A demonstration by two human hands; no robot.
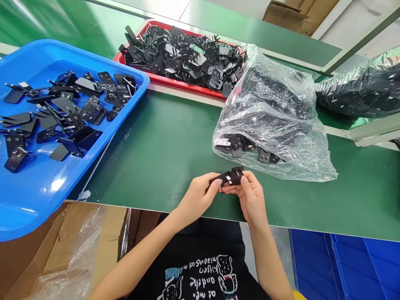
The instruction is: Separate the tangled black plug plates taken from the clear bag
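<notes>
Just above the front part of the green table [175, 137], my left hand [201, 191] pinches a flat black plastic piece [220, 179] between thumb and fingers. My right hand [251, 193] grips a second black plastic piece [236, 175] with a bent-up flap. The two pieces meet between my hands, with a small bright metal or white spot at the joint. Whether they are locked together, I cannot tell. Close beyond my hands lies a clear plastic bag [281, 129] full of black parts, its mouth facing me with several parts showing.
At the left, a blue tray [131, 108] holds black assembled-looking pieces. A red tray [187, 85] heaped with black parts stands at the back. Another filled bag [359, 91] rests at the right behind a metal frame [375, 129]. Blue crates [353, 262] and cardboard [62, 246] are below the table edge.
</notes>
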